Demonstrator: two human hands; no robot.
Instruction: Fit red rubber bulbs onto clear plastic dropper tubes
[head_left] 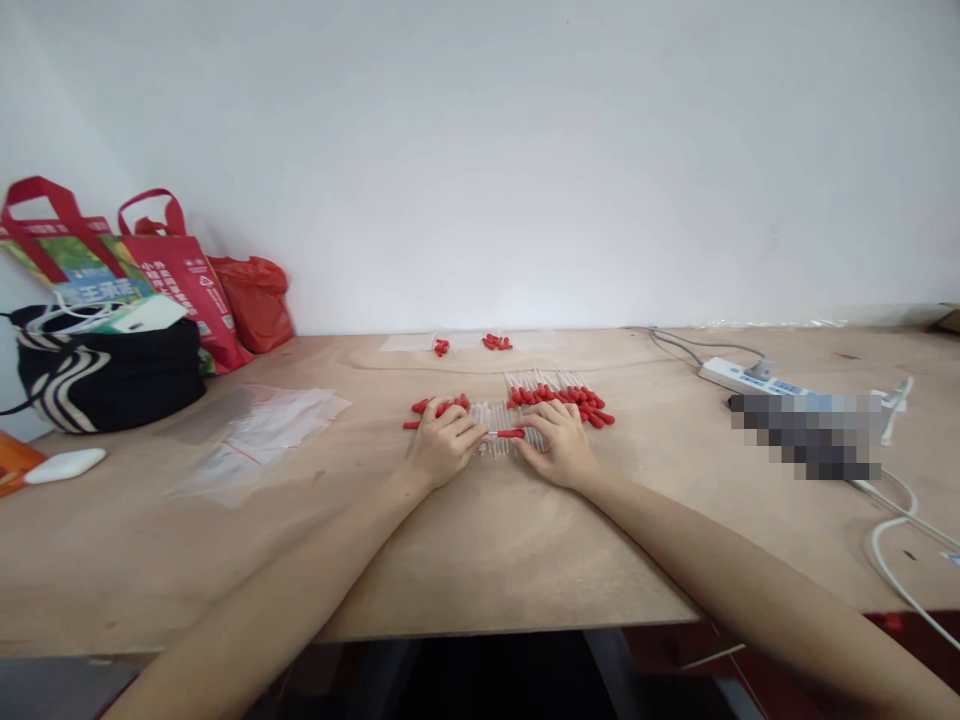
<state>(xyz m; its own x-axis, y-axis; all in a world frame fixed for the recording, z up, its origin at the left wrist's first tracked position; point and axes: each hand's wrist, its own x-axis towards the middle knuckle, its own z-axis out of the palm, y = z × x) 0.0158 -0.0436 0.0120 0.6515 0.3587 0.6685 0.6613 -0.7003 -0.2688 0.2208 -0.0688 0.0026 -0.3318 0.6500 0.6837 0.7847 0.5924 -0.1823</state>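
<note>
Between my hands lies a dropper-like piece (511, 434), a thin clear tube with a red rubber bulb on its right end. My left hand (445, 445) is closed in a pinch at the clear tube end. With thumb and fingertips, my right hand (559, 440) closes on the red bulb. Beneath and behind it spreads a row of loose clear tubes (493, 416). A pile of red-bulbed droppers (562, 395) sits just beyond my right hand, tubes pointing away. More red bulbs (420, 406) lie by my left hand, partly hidden by it.
Flat clear zip bags (274, 430) lie to the left. Two small groups of red bulbs (496, 342) rest near the wall. A black bag (112, 365) and red shopping bags (184, 280) stand at far left. On the right are a power strip (750, 378) and white cables (892, 520).
</note>
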